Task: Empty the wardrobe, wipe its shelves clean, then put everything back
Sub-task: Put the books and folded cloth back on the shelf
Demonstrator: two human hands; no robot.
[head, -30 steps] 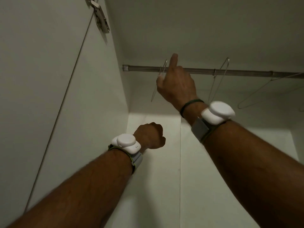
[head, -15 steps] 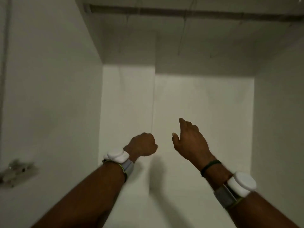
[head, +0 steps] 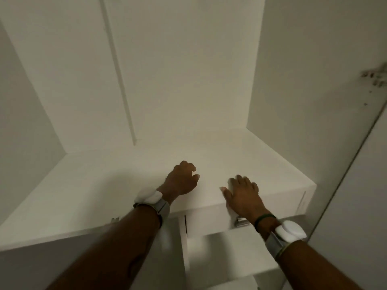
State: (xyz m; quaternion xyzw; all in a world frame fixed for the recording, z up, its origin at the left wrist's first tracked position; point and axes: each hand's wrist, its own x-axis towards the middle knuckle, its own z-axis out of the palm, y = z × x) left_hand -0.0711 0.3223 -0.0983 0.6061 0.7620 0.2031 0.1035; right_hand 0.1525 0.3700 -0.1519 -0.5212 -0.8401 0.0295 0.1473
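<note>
Two bare forearms fill the lower edge of the view, each wrist carrying a white puck on a grey strap, the left one and the right one; a dark band sits just ahead of the right puck. Beneath the right wrist a metal handle shows on a white drawer front, directly under the shelf.

Just past that, the right hand lies palm down across the shelf's front edge. Its grip is wide, with the fingers straight and spread, and it holds nothing that can be made out. The fingertips are blurred, and a pale patch beside the index finger is too smeared to name. The left hand is a little farther in, over the shelf top and near the right hand but apart from it. Its grip is loose, with the fingers half bent and the thumb out, and nothing is visible inside it.

The shelf is a broad white board inside the wardrobe. Its long axis runs left to right, and its front edge slants from lower left up to the right. Beyond it stands the back panel, cut by one vertical seam. A blurred hinge sits on the right side wall.
</note>
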